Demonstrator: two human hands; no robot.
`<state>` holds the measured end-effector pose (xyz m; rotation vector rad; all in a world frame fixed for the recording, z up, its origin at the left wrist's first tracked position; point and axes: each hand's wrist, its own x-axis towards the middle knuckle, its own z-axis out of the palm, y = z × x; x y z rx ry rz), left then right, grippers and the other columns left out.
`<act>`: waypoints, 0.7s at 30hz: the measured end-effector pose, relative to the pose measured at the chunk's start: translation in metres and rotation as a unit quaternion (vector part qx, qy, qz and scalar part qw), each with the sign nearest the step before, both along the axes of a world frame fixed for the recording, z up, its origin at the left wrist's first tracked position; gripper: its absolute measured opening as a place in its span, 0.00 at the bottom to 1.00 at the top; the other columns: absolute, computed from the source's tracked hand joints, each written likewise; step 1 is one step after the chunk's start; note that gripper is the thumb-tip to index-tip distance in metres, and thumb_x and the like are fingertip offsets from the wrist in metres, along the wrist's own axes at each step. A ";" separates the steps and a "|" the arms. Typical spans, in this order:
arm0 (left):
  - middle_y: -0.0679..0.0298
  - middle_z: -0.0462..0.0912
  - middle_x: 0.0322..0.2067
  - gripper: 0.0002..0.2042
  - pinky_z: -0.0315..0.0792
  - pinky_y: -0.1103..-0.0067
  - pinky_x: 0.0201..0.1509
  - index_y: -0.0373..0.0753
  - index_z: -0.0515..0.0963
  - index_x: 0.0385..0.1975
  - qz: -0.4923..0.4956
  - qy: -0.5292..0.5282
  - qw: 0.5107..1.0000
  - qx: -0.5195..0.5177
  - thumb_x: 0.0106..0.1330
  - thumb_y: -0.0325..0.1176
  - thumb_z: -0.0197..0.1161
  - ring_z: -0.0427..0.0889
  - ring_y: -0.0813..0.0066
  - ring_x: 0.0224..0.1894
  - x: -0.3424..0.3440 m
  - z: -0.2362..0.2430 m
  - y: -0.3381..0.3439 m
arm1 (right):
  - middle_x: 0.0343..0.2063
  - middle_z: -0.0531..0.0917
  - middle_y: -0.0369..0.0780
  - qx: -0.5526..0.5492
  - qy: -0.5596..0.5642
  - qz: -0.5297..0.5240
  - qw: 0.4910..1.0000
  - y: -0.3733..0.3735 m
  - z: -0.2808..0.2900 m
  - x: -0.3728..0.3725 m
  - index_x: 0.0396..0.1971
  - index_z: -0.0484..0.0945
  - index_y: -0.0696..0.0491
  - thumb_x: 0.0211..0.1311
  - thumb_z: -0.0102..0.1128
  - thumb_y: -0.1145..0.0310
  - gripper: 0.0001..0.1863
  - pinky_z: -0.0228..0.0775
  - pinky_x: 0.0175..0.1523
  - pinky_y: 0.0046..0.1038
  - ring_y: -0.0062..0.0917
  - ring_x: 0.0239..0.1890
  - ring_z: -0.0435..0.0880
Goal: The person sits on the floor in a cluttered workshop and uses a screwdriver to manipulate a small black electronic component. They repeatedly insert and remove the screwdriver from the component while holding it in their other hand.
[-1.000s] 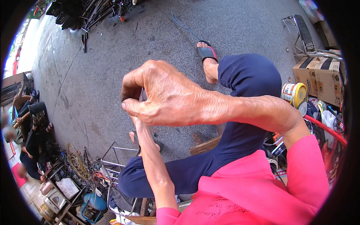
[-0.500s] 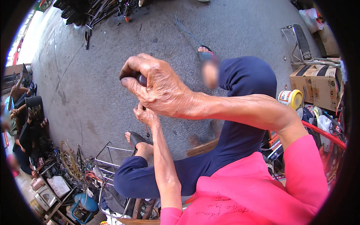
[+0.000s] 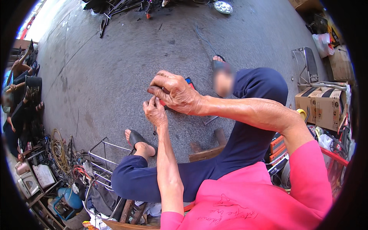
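My right hand (image 3: 174,94) reaches across in front of me with its fingers curled around a small red and blue tool (image 3: 188,81), most of it hidden under the hand. Just below it, touching, my left hand (image 3: 155,112) pinches a thin dark wire (image 3: 154,129) whose short end dangles down. Both hands hover above the grey pavement (image 3: 115,76), in front of my navy-trousered knees (image 3: 264,84).
My sandalled feet (image 3: 138,141) rest on the pavement by a wooden stool (image 3: 207,152). A wire rack (image 3: 100,163), coiled cable (image 3: 57,150) and small appliances lie lower left. Cardboard boxes (image 3: 321,107) and a metal frame (image 3: 306,69) stand right. Scrap metal (image 3: 115,7) lies far off. A person (image 3: 19,96) sits left.
Both hands have moved farther out from my face and look smaller. The right hand's fingers have shifted, and the tool's red and blue part now shows.
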<state>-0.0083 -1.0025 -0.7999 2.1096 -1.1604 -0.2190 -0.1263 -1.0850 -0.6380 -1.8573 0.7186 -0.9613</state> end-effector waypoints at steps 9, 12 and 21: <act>0.59 0.74 0.26 0.04 0.69 0.68 0.36 0.38 0.77 0.28 0.004 -0.067 0.998 -0.001 0.53 0.27 0.60 0.75 0.59 0.32 0.000 -0.002 -0.001 | 0.21 0.77 0.50 -0.095 0.340 0.025 0.935 -0.019 0.031 -0.003 0.31 0.68 0.62 0.52 0.57 0.63 0.16 0.72 0.34 0.36 0.42 0.30 0.80; 0.59 0.74 0.26 0.04 0.69 0.69 0.36 0.37 0.77 0.29 -0.012 -0.064 0.998 -0.011 0.53 0.27 0.60 0.74 0.59 0.32 -0.002 -0.002 -0.002 | 0.17 0.78 0.50 -0.108 0.351 0.042 0.929 -0.022 0.033 -0.008 0.29 0.69 0.63 0.48 0.57 0.66 0.15 0.72 0.31 0.38 0.44 0.26 0.81; 0.59 0.75 0.27 0.06 0.69 0.69 0.37 0.37 0.77 0.30 -0.036 -0.066 0.997 0.005 0.53 0.28 0.61 0.74 0.59 0.33 0.000 -0.001 0.001 | 0.20 0.80 0.50 -0.165 0.326 0.063 0.929 -0.022 0.033 -0.012 0.24 0.75 0.62 0.40 0.57 0.72 0.10 0.73 0.31 0.33 0.38 0.28 0.83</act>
